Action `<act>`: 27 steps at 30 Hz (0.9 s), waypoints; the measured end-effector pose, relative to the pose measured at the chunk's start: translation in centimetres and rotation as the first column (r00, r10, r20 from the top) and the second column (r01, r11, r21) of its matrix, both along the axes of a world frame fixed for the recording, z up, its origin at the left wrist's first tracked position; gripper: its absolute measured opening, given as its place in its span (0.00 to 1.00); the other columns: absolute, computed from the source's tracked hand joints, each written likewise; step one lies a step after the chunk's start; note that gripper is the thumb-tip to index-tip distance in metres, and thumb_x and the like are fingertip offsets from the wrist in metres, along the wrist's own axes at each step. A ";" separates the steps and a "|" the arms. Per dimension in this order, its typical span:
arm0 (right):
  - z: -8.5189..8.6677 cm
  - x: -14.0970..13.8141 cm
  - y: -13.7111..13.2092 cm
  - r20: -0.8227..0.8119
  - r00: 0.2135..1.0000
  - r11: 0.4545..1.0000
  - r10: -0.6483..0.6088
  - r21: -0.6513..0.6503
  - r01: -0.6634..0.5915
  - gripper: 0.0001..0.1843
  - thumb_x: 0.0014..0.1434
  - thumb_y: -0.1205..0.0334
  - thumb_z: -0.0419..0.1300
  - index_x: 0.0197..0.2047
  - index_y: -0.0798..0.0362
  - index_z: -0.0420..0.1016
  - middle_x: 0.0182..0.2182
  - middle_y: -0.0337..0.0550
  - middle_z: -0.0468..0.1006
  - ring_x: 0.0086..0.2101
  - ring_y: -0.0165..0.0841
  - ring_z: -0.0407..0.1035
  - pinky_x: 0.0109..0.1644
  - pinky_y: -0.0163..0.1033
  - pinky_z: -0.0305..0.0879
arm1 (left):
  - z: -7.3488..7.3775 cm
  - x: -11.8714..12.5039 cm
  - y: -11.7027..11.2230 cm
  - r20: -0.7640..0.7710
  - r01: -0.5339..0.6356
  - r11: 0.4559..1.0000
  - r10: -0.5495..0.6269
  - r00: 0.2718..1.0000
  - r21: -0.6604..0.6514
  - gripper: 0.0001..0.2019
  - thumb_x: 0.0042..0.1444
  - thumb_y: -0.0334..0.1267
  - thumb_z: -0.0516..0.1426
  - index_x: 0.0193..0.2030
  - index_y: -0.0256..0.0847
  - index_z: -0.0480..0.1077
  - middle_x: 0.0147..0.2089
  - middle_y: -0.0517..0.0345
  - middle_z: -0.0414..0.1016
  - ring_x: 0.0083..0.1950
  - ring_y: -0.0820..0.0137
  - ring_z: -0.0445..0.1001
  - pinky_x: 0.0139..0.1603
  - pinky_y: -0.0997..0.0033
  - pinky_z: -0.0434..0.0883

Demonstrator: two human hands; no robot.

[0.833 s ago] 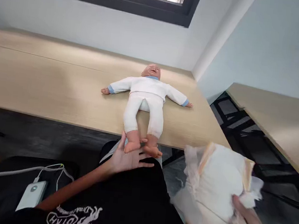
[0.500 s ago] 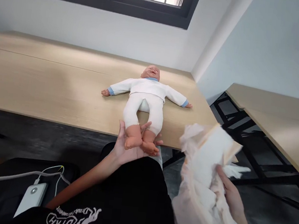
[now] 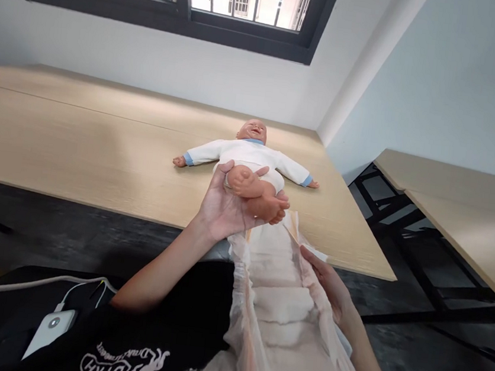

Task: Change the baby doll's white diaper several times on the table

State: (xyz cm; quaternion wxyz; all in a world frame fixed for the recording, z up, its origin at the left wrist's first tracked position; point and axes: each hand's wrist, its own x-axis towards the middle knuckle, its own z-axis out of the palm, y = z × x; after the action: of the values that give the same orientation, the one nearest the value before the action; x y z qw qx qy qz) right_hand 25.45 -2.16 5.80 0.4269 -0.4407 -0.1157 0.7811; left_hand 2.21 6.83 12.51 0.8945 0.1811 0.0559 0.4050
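A baby doll [image 3: 251, 150] in a white top with blue cuffs and white trousers lies on its back on the table, arms spread. My left hand [image 3: 227, 204] is wrapped round its ankles and holds both bare feet raised off the tabletop. In my right hand [image 3: 328, 281] is the right edge of a large white diaper [image 3: 282, 296], unfolded, with ruffled sides. Its far end reaches under the raised legs at the table's front edge; the near end hangs over my lap. Some of my left fingers are hidden behind the doll's legs.
The wooden table [image 3: 77, 148] runs along the wall under a dark-framed window [image 3: 247, 30]. A second table [image 3: 471, 217] with black legs stands at the right. A white power bank [image 3: 52, 330] with cables lies on a black seat at lower left.
My left hand has lifted the doll's legs up and toward its body. My right hand has brought the diaper left, from beside the table to beneath the legs.
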 end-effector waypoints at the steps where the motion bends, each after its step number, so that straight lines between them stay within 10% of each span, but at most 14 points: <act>1: 0.4 -0.5 0.8 -0.018 0.999 0.999 0.041 0.020 -0.040 0.17 0.69 0.58 0.57 0.56 0.57 0.77 0.45 0.51 0.84 0.47 0.43 0.80 0.55 0.45 0.76 | 0.3 0.3 0.1 0.005 0.002 1.000 -0.002 1.000 0.008 0.27 0.62 0.60 0.52 0.58 0.43 0.70 0.49 0.51 0.79 0.60 0.49 0.75 0.59 0.51 0.68; 14: 0.2 -6.0 12.5 -0.081 0.989 0.955 0.126 0.281 -0.099 0.16 0.70 0.70 0.45 0.50 0.59 0.74 0.31 0.44 0.81 0.29 0.34 0.78 0.37 0.36 0.78 | 4.2 0.7 1.2 -0.006 0.013 1.000 -0.013 1.000 -0.001 0.25 0.64 0.55 0.52 0.58 0.39 0.70 0.44 0.50 0.80 0.60 0.48 0.76 0.64 0.46 0.66; 27: 2.8 -5.6 7.5 -0.005 0.986 0.980 0.168 0.105 -0.166 0.20 0.71 0.64 0.44 0.55 0.63 0.72 0.35 0.51 0.83 0.37 0.41 0.81 0.46 0.44 0.78 | 5.6 0.9 3.1 0.022 0.068 0.996 -0.070 0.997 0.064 0.20 0.65 0.52 0.53 0.51 0.37 0.72 0.41 0.51 0.79 0.60 0.50 0.75 0.65 0.50 0.65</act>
State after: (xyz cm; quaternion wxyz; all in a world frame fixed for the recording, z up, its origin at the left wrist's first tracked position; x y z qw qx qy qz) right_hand 19.81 5.34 8.57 0.3830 -0.4012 -0.1900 0.8101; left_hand 3.10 9.98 18.06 0.9024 0.2062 0.0260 0.3775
